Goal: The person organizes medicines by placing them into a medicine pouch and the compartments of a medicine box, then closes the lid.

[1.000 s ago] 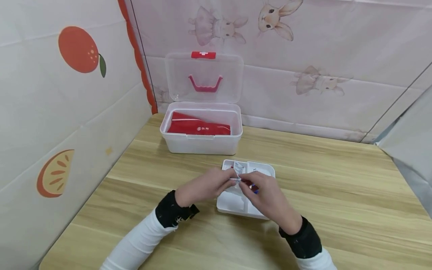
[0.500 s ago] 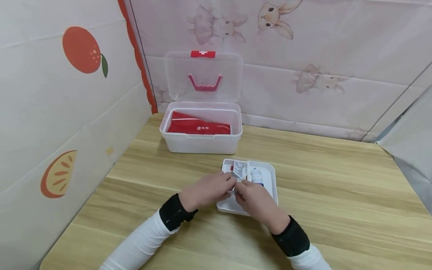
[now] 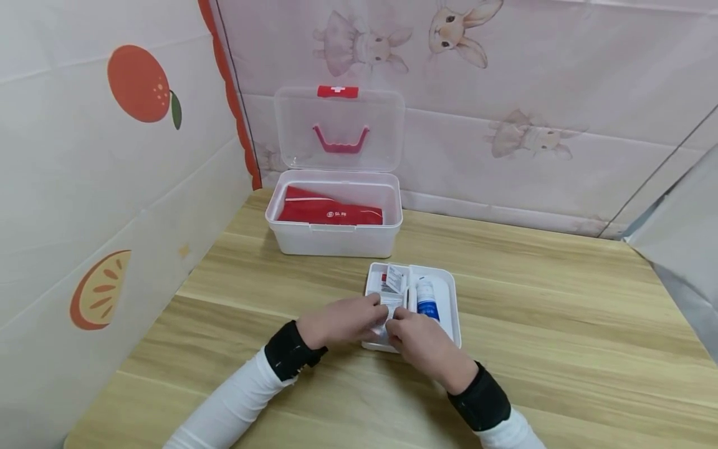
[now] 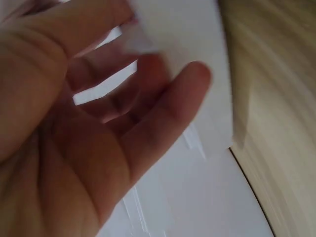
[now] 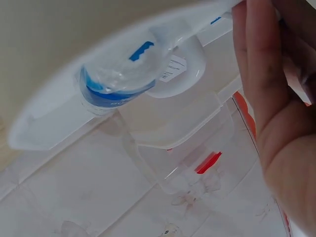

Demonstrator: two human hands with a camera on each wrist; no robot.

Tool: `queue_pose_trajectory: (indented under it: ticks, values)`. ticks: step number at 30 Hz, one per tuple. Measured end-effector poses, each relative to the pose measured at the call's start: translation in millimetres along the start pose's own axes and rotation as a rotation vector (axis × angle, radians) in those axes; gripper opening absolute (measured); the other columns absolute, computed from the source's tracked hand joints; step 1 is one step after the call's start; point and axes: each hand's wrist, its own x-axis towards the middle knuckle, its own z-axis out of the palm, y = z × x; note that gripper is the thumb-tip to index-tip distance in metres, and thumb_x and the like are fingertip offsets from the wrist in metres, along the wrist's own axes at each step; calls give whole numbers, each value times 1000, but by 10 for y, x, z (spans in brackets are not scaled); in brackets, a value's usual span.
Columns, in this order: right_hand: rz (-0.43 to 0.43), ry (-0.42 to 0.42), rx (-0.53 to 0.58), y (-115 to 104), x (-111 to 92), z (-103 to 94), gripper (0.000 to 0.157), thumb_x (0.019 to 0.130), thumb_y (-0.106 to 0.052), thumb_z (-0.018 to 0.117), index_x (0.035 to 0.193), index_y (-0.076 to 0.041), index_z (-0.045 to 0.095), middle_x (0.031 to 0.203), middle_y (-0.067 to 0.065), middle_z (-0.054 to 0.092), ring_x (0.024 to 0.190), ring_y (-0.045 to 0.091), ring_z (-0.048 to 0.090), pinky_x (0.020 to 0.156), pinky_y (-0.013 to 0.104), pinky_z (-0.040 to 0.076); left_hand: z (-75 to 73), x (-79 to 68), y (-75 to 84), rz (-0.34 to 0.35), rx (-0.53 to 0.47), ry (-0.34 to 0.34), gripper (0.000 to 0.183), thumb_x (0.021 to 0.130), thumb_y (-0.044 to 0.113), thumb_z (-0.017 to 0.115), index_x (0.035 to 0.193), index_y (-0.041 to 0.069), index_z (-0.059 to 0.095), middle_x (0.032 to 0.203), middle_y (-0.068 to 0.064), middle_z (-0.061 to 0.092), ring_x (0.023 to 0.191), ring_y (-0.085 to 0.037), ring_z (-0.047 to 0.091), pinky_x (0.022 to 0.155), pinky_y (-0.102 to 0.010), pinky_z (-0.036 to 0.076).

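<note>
A white divided tray (image 3: 449, 284) lies under both hands. My left hand (image 3: 340, 321) and right hand (image 3: 423, 346) meet over its left front compartment, fingers bent inward. Between them they pinch a small whitish translucent packet (image 3: 379, 329); the fingers largely hide it. In the left wrist view, a pale blurred piece (image 4: 140, 42) shows at my fingertips. A printed white sachet (image 3: 395, 279) stands tilted in the back left compartment. The right compartment holds a white-and-blue cylindrical container (image 3: 427, 299), also seen in the right wrist view, where my right fingertips are cut off.
Behind the tray stands a translucent first-aid box (image 3: 336, 240) with its lid (image 3: 342, 112) raised and a red pouch (image 3: 336, 212) inside. A wooden table (image 3: 561, 324) carries everything. Printed cloth walls (image 3: 185, 162) rise at the left and back.
Both hands have moved down and toward the front of the tray, still close together. The white-and-blue container, earlier hidden by the right hand, is now in sight. The first-aid box has stayed put.
</note>
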Motion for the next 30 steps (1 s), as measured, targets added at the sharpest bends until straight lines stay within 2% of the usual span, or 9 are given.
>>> queue_pose_trajectory:
  ticks: [3,6,13,18,25,30]
  values:
    - [-1,-14,11,5,7,-11,7,84,-4,77,84,-9,72,80,1,59,65,9,50,60,21,47,-54,-34,-50,-10,-110,-31,19,91,16,73,109,10,68,94,-4,58,78,-11,51,70,-17,45]
    - [-7,-32,25,8,5,-33,5,85,-4,76,85,-9,73,81,0,61,67,9,52,62,22,49,-67,-51,-80,-16,-160,-40,15,91,13,72,106,11,70,94,-3,59,79,-10,52,70,-17,46]
    - [-10,-77,28,11,-28,-62,9,88,-1,71,89,-8,77,88,1,69,76,9,60,72,28,55,-7,-16,-86,-35,-163,-28,11,88,17,76,94,14,66,87,0,54,74,-9,50,65,-17,43]
    - [20,-99,-9,6,-36,-65,10,88,-2,71,89,-9,78,89,1,70,78,11,60,72,29,55,-7,-4,-72,-22,-152,-13,11,88,17,77,88,12,67,80,2,54,69,-8,48,62,-18,40]
    - [53,-136,-78,1,-33,-68,13,90,-7,70,85,-15,79,86,-1,72,76,12,55,68,28,52,-23,-27,-79,-9,-146,-126,8,92,17,72,97,11,75,78,5,53,73,-9,48,64,-18,41]
    - [53,-177,-8,24,-53,-110,13,89,-6,69,87,-13,80,80,-4,71,69,9,51,62,24,48,-31,-19,-59,-55,-173,-110,8,91,16,73,95,11,76,76,5,55,70,-10,49,63,-19,42]
